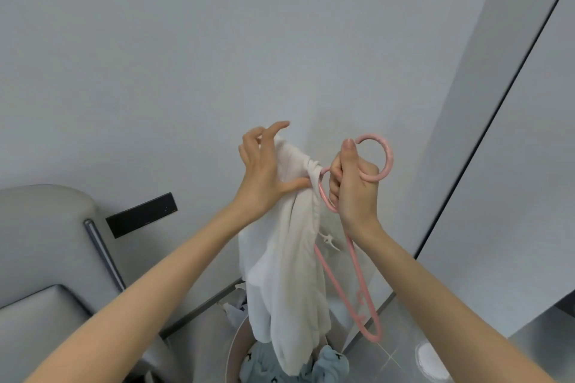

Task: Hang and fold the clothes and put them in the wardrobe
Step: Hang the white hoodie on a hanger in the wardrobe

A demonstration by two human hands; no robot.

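Down at the bottom edge, closest to the camera, a round basket (231,348) holds crumpled pale blue clothes (329,364) with small dark prints, and the lower end of a white garment (289,274) dangles into it. Both bare forearms reach up and away from the lower corners towards the middle. The white garment hangs in a long, bunched column between them, its top gathered and threaded onto one arm of a pink hanger (389,160). The left hand (264,171) pinches the top of the white garment, with the thumb pressed on the cloth in front, the other fingers curled behind it and the index finger lifted free. The right hand (353,186) is closed round the neck of the hanger just under its round hook, thumb lying straight up along it; the hanger's other arm slants down below the wrist, bare. Beyond the basket lies grey floor (404,320) with a bright patch of glare. Further back on the left stands a grey padded headboard (40,227), beside a black panel (141,214) on the pale wall. On the right rise tall grey panels (544,165) split by a dark seam.
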